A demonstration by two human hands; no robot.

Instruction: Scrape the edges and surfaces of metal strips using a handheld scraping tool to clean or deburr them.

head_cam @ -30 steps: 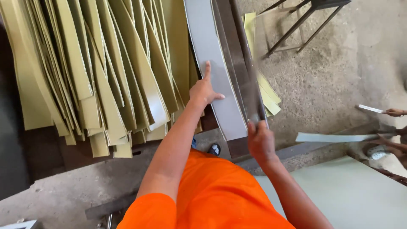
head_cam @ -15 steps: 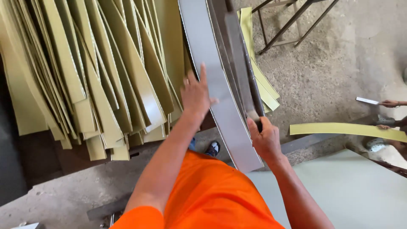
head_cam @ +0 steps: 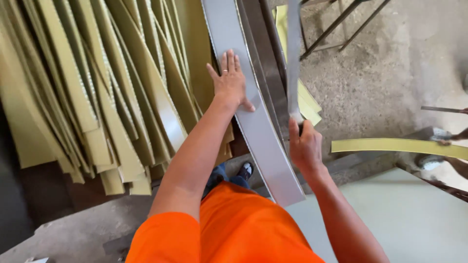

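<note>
My left hand [head_cam: 230,82] lies flat, fingers spread, on a long grey metal strip [head_cam: 253,126] that runs from the top of the view down toward my orange shirt. My right hand [head_cam: 304,146] is closed around the lower end of a thin upright metal bar [head_cam: 294,58] just right of the strip. A dark metal edge [head_cam: 267,83] runs between the strip and the bar.
A large fan of olive-yellow strips [head_cam: 97,92] leans at the left. More yellow pieces [head_cam: 307,100] lie on the sandy floor. At the right, another person's hand [head_cam: 446,141] holds a yellow strip [head_cam: 390,146] over a pale sheet [head_cam: 414,214]. A metal frame [head_cam: 341,29] stands at the top.
My left hand has slid farther up the grey strip and flattened. The bar in my right hand has risen more upright. The other person's yellow strip has moved left into view.
</note>
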